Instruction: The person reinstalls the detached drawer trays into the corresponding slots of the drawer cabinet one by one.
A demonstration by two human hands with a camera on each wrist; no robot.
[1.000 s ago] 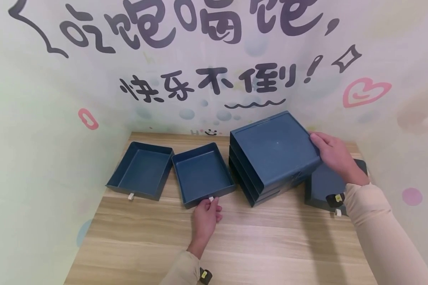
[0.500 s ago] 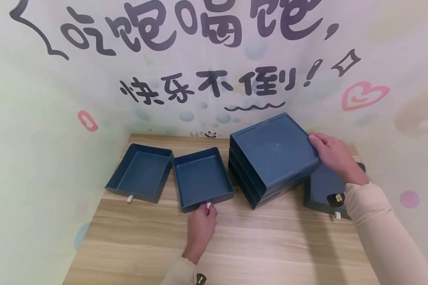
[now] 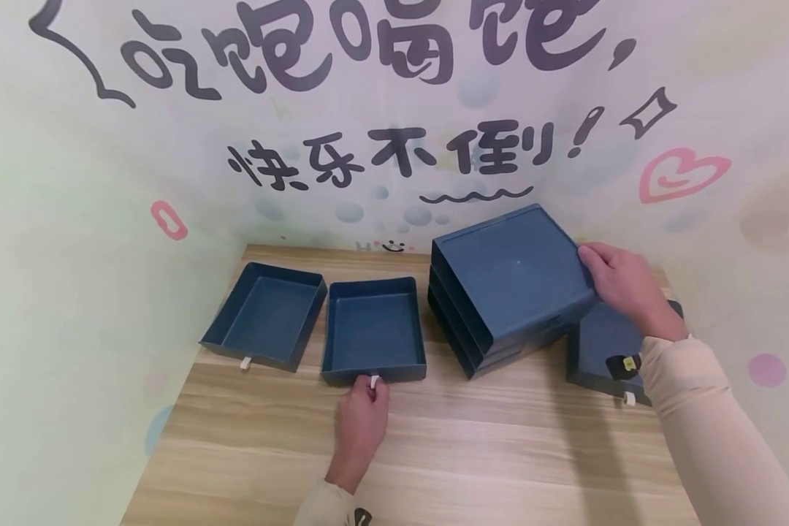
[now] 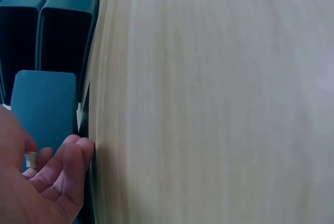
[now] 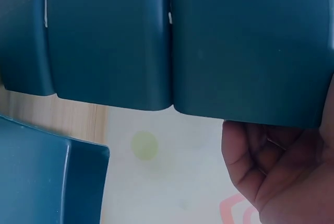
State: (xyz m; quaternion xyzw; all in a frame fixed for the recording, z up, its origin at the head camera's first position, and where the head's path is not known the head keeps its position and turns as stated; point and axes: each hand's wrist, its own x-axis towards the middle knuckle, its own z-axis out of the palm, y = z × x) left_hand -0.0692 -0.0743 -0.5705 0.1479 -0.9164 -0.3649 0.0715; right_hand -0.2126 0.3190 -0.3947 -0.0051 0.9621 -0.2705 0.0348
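My left hand (image 3: 363,424) pinches the small white pull tab (image 3: 374,381) at the front of a shallow blue drawer (image 3: 375,371). That drawer lies on the table, its front facing me. To its right is a blue drawer cabinet (image 3: 513,270) with several tiers, turned at an angle, its open slots facing front left. My right hand (image 3: 621,285) grips the cabinet's right rear edge, thumb on top. In the right wrist view its fingers curl behind the blue casing (image 5: 250,51). The left wrist view shows the drawer's side wall (image 4: 44,109) and the dark slots beyond.
A second open drawer (image 3: 269,314) with a white tab lies at the left on the wooden table (image 3: 269,438). Another drawer (image 3: 601,351) sits at the right, partly hidden by the cabinet and right arm. A printed wall sheet (image 3: 368,212) rises behind.
My left hand has shifted left and slightly toward me with the tab. The middle drawer has swung from slanted to nearly square. My right hand stays on the cabinet.
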